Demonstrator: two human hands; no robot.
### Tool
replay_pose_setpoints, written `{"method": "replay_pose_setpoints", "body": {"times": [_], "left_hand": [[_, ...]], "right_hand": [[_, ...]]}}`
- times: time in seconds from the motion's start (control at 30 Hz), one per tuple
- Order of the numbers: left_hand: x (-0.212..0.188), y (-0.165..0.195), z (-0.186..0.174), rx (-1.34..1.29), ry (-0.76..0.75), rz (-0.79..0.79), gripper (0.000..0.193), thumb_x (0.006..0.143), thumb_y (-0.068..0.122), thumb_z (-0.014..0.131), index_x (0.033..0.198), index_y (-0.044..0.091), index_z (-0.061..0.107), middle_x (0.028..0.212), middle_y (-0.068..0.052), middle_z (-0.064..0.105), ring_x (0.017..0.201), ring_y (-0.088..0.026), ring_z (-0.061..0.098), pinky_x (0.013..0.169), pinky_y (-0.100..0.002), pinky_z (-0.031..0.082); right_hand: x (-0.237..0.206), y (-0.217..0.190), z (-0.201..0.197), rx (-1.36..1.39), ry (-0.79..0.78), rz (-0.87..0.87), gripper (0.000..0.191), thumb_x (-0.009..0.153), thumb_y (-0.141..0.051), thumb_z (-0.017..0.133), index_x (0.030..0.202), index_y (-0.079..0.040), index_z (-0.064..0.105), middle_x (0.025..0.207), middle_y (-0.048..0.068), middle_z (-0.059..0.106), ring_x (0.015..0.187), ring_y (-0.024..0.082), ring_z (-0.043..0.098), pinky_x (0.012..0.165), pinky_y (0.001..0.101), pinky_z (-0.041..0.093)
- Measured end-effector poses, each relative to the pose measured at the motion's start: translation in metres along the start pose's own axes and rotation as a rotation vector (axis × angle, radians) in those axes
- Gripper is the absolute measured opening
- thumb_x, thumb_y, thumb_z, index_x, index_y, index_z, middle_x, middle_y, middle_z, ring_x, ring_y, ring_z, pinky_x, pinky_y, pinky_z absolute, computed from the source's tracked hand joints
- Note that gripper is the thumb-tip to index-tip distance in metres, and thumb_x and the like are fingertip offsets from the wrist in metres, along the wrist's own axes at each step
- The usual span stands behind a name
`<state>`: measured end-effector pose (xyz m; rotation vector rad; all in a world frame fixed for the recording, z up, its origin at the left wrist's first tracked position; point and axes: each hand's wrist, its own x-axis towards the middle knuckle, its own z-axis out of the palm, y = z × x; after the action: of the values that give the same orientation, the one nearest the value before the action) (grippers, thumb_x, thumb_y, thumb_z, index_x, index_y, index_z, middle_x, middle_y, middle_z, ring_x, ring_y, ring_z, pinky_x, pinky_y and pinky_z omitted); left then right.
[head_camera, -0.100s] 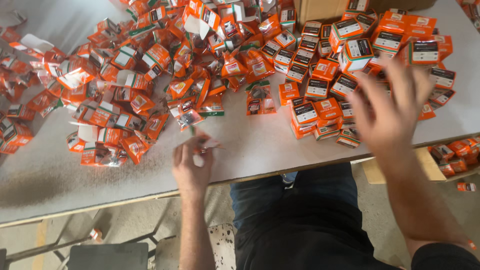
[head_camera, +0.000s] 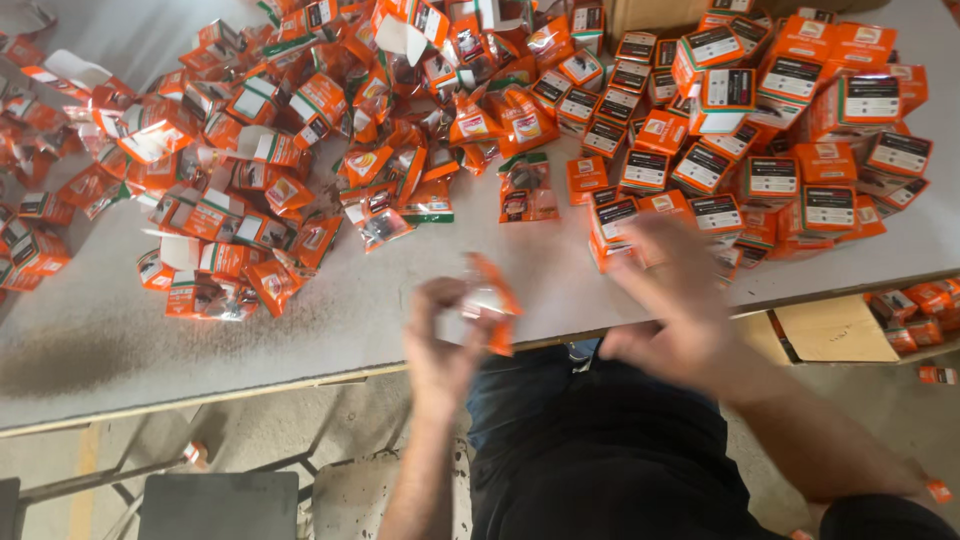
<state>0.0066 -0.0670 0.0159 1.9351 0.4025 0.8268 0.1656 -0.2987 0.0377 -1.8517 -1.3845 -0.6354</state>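
Note:
My left hand is raised at the near table edge and grips a small orange packet with a clear part, blurred by motion. My right hand hovers just to its right, fingers spread, holding nothing, also blurred. A loose heap of orange packets and flat cartons covers the left and middle of the grey table. Closed orange boxes with dark labels are grouped at the right, just beyond my right hand. One single packet lies apart in the middle.
A cardboard box with more orange boxes sits under the table's right side. A dark stool seat and metal frame stand on the floor at lower left. A few orange boxes lie on the floor at right.
My left hand has lifted with the orange packet in it. My right hand has drawn back from the boxes toward the left hand.

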Motion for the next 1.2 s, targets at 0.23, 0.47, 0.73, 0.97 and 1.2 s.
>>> {"method": "replay_pose_setpoints", "body": {"times": [0.23, 0.47, 0.73, 0.97, 1.2], "left_hand": [[0.011, 0.011, 0.006, -0.318, -0.470, 0.131, 0.043, 0.082, -0.006, 0.054, 0.122, 0.001, 0.067, 0.114, -0.014, 0.071, 0.108, -0.026, 0.072, 0.094, -0.038, 0.059], [0.228, -0.124, -0.130, 0.849, 0.400, 0.367, 0.055, 0.079, 0.024, 0.088, 0.119, -0.008, 0.065, 0.093, -0.022, 0.069, 0.080, -0.042, 0.068, 0.065, -0.052, 0.054], [0.165, -0.058, -0.092, 0.654, -0.256, 0.614, 0.010, 0.085, 0.002, 0.072, 0.095, 0.004, 0.074, 0.095, -0.015, 0.070, 0.091, -0.035, 0.068, 0.080, -0.045, 0.056], [0.026, 0.000, -0.004, 0.482, -0.599, 0.825, 0.036, 0.080, 0.015, 0.075, 0.115, 0.007, 0.076, 0.098, -0.004, 0.060, 0.100, -0.022, 0.065, 0.084, -0.038, 0.056], [-0.022, -0.010, 0.023, 0.469, -0.128, 0.708, 0.056, 0.075, 0.032, 0.083, 0.122, 0.006, 0.069, 0.123, -0.015, 0.060, 0.110, -0.036, 0.060, 0.086, -0.048, 0.054]], "right_hand": [[-0.007, -0.045, 0.054, 0.778, 0.091, 0.549, 0.048, 0.105, -0.014, 0.058, 0.149, 0.001, 0.048, 0.143, 0.017, 0.060, 0.113, 0.022, 0.063, 0.099, 0.0378, 0.053], [-0.050, -0.017, 0.071, 1.104, 0.039, 0.701, 0.025, 0.109, -0.005, 0.050, 0.131, 0.003, 0.058, 0.083, 0.008, 0.061, 0.070, 0.013, 0.056, 0.064, 0.0281, 0.048], [-0.042, -0.018, 0.051, 0.683, -0.142, 0.708, 0.020, 0.104, -0.014, 0.058, 0.118, -0.004, 0.068, 0.076, 0.007, 0.062, 0.064, 0.017, 0.059, 0.060, 0.0308, 0.050], [-0.007, -0.020, 0.064, 0.179, -0.119, 0.290, 0.042, 0.082, -0.004, 0.072, 0.122, -0.004, 0.060, 0.093, 0.013, 0.068, 0.088, 0.035, 0.066, 0.082, 0.0469, 0.050], [-0.025, -0.019, 0.075, 0.169, -0.005, 0.335, 0.018, 0.094, -0.004, 0.070, 0.108, -0.001, 0.060, 0.096, 0.017, 0.067, 0.089, 0.039, 0.066, 0.077, 0.0458, 0.052]]}}
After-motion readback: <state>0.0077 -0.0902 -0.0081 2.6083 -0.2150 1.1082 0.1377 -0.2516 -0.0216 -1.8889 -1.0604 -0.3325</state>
